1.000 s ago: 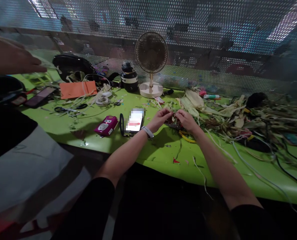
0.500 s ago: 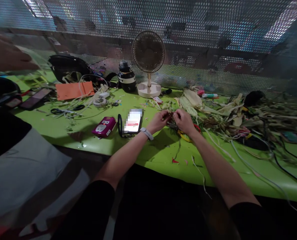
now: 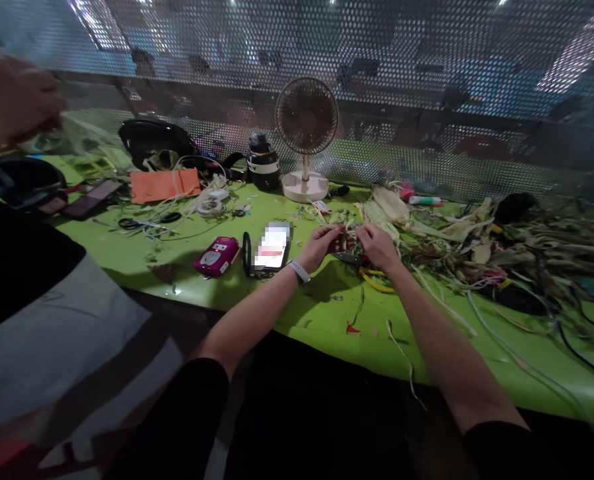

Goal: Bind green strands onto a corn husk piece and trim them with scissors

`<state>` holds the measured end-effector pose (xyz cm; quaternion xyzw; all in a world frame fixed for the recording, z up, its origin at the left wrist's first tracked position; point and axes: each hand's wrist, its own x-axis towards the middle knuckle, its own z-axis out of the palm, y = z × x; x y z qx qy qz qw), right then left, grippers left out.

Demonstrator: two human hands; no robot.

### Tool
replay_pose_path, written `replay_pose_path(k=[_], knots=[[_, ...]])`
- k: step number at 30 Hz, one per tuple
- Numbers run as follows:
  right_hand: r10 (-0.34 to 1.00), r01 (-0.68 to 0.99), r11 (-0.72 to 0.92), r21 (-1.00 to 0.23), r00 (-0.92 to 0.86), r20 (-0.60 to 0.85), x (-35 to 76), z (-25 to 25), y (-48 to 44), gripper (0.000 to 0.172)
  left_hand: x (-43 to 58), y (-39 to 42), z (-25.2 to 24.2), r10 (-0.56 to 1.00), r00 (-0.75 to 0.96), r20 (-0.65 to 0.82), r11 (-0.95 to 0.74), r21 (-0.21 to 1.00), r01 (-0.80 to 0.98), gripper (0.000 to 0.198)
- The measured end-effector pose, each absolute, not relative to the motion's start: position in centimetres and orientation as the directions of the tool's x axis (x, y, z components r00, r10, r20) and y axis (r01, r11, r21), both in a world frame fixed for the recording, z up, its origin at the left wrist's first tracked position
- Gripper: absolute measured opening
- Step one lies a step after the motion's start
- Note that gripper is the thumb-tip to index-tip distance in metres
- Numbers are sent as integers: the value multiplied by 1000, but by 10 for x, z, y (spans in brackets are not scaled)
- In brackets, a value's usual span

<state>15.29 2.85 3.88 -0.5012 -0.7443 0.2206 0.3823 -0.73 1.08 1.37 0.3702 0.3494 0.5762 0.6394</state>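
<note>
My left hand [image 3: 321, 244], with a pale band [image 3: 299, 271] on its wrist, is closed with fingertips pinched together over the table. Facing it, my right hand [image 3: 379, 247] is closed in a similar pinch. A small dark reddish thing shows between the fingertips, too small and dim to name. Beneath my hands lies a pair of scissors, its yellow handle [image 3: 378, 281] showing below my right hand and its dark blades partly hidden. Pale dry plant leaves [image 3: 389, 205] lie just beyond my right hand. A lit phone [image 3: 275, 247] rests left of my left hand.
A fan [image 3: 305, 187] and a black bottle [image 3: 263, 167] stand by the perforated screen. Dried plant stems [image 3: 457, 257] and cords heap on the right. A magenta power socket [image 3: 217, 257], black scissors [image 3: 149, 221] and orange card [image 3: 164, 185] lie left. Another person's hand [image 3: 14, 93] is far left.
The view has tilted slightly, so the table sits lower and further right. My fingertips are a little further apart. The other person's hand has moved left in the picture.
</note>
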Motion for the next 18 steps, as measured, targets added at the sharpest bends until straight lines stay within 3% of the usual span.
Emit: replay_pose_path(k=[6, 10, 18], knots=[[898, 574, 440, -691, -260, 356, 148, 37, 29, 22, -11, 7, 14, 991, 132, -21, 75, 903, -423, 30], [893, 575, 449, -684, -273, 357, 146, 34, 27, 21, -9, 9, 12, 987, 158, 36, 22, 937, -350, 35], [894, 590, 431, -683, -173, 414, 140, 30, 24, 23, -4, 11, 11, 998, 50, 32, -12, 932, -361, 28]])
